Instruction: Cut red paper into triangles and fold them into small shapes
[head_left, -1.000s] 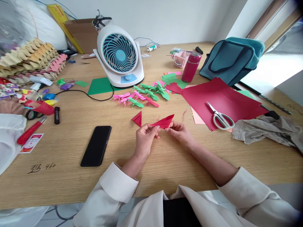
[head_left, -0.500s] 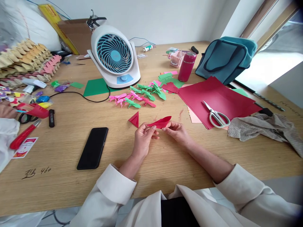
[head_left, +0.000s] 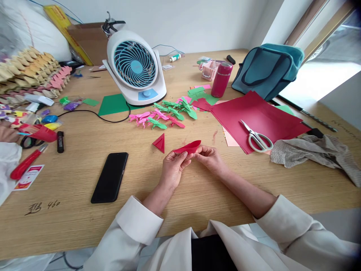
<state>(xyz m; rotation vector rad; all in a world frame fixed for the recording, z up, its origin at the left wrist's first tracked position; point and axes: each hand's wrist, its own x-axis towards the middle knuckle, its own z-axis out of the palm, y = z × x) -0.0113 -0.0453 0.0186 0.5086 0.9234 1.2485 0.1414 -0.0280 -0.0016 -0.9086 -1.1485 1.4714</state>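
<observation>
A folded piece of red paper (head_left: 188, 147) is held just above the table between both hands. My left hand (head_left: 175, 164) is closed on its left end, thumb on top and fingers beneath. My right hand (head_left: 209, 158) pinches its right lower edge between thumb and fingers. Just left of them a folded red paper triangle (head_left: 159, 143) lies on the wood. Beyond the hands are several folded green paper figures (head_left: 172, 109), pink paper figures (head_left: 143, 117) and a red paper figure (head_left: 176, 122).
A fan (head_left: 135, 67) stands at the back. To the right lie red paper sheets (head_left: 270, 113) with scissors (head_left: 256, 137) on top, a cloth (head_left: 304, 152), a red flask (head_left: 222, 79) and a teal bag (head_left: 265, 73). A phone (head_left: 109, 177) lies left; another person's sleeve (head_left: 9, 162) shows far left.
The red paper's raised right tip is lower and narrower. My left fingers have curled in further beneath it, and both hands are closer together.
</observation>
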